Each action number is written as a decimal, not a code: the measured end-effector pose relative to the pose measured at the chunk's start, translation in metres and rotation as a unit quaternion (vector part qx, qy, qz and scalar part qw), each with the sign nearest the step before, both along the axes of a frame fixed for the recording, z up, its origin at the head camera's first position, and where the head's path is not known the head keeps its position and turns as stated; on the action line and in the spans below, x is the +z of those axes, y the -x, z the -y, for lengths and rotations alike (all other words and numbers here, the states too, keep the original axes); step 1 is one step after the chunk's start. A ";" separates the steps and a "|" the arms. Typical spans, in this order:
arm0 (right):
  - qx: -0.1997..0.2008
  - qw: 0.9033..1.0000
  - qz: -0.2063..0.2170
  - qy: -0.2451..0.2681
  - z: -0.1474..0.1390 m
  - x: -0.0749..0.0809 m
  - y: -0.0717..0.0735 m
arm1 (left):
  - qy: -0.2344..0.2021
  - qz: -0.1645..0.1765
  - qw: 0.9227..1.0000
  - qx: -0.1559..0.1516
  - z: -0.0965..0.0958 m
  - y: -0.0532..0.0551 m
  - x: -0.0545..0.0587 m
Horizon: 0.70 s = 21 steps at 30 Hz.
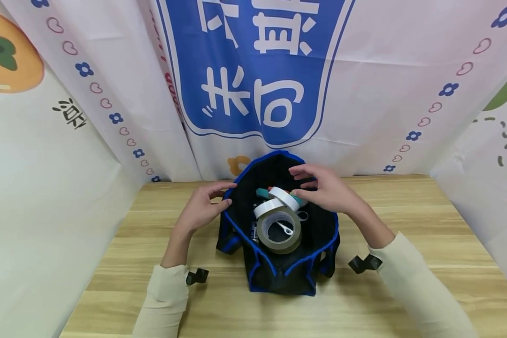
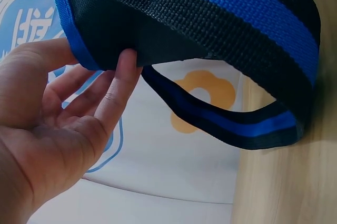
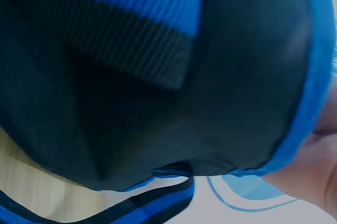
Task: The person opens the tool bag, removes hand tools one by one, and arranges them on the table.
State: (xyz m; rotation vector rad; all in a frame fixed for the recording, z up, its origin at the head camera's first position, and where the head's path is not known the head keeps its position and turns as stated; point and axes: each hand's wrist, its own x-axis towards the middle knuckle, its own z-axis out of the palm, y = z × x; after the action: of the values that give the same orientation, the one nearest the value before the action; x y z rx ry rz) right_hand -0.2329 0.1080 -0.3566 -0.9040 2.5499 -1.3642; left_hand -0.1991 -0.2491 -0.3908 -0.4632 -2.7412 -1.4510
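Observation:
A black tool bag with blue trim stands on the table, its mouth spread wide. My left hand holds the bag's left rim; in the left wrist view, the thumb passes behind the blue edging and a fingertip touches the outer cloth. Over the right part of the opening hovers my right hand, fingers loosely bent, nothing visible in its grasp. Inside the bag lie a wide tan tape roll, a white tape roll and another white roll. Teal and red pieces partly show behind them.
A wooden table supports the bag. Behind it hangs a printed white cloth. A black and blue strap loops out from the bag's side. Within the tan roll's ring, a small white object shows.

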 end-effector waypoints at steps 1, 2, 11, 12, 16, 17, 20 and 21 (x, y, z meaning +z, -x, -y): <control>0.006 1.000 0.008 -0.003 0.002 -0.001 0.003 | 0.001 -0.001 1.000 -0.001 0.000 0.000 0.000; 0.011 1.000 0.017 -0.006 0.005 -0.003 0.006 | 0.001 -0.003 1.000 -0.002 -0.001 0.000 0.000; 0.037 0.997 0.050 -0.043 0.011 -0.026 0.017 | 0.012 -0.006 1.000 -0.010 -0.004 -0.003 -0.007; 0.037 0.997 0.050 -0.046 0.011 -0.028 0.018 | 0.013 -0.005 1.000 -0.009 -0.004 -0.003 -0.007; 0.034 0.997 0.043 -0.056 0.013 -0.035 0.022 | 0.012 -0.008 1.000 -0.004 -0.002 -0.003 -0.005; 0.034 0.997 0.037 -0.059 0.014 -0.036 0.023 | 0.012 -0.008 1.000 -0.004 -0.002 -0.003 -0.004; 0.032 0.997 0.028 -0.069 0.017 -0.039 0.026 | 0.016 -0.009 1.000 -0.003 0.000 -0.003 -0.002; 0.032 0.997 0.026 -0.072 0.018 -0.039 0.026 | 0.018 -0.010 1.000 -0.004 0.000 -0.003 -0.002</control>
State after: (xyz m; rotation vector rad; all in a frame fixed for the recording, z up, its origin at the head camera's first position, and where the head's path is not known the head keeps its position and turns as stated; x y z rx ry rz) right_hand -0.2592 0.0903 -0.3960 -0.9025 2.5194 -1.1531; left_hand -0.1960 -0.2492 -0.3927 -0.4862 -2.7573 -1.3941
